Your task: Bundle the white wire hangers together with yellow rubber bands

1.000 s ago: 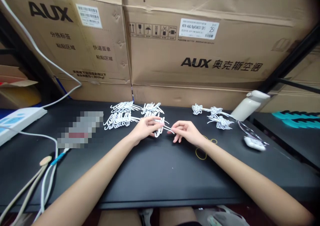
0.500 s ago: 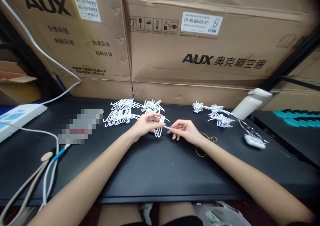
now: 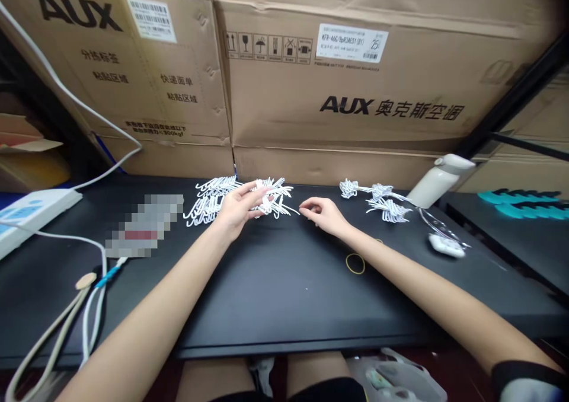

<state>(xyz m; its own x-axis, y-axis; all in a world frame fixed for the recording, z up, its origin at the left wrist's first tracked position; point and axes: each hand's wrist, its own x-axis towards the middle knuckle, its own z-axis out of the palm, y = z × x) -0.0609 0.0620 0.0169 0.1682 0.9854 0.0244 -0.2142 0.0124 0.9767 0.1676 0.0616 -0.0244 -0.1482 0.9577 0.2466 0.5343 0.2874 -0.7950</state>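
My left hand (image 3: 243, 207) has its fingers wrapped round several white hooks, over a pile of white hooks (image 3: 276, 190) at the middle back of the black table. Just right of it, my right hand (image 3: 320, 213) pinches the tip of a thin white hook (image 3: 291, 210). Another pile of white hooks (image 3: 202, 210) lies left of my left hand, partly hidden by it. Tied white bundles (image 3: 387, 210) rest farther right, beyond my right hand.
A white bottle (image 3: 440, 179) and a white case (image 3: 447, 245) stand and lie at the right. Yellow rubber bands (image 3: 355, 264) are near my right forearm. A power strip (image 3: 31, 215), cables and a blurred flat object (image 3: 146, 227) are on the left. Cardboard boxes (image 3: 275, 123) line the back.
My left hand has moved left and slightly back with the hooks. My right hand has moved slightly back, and the gap between the hands is wider.
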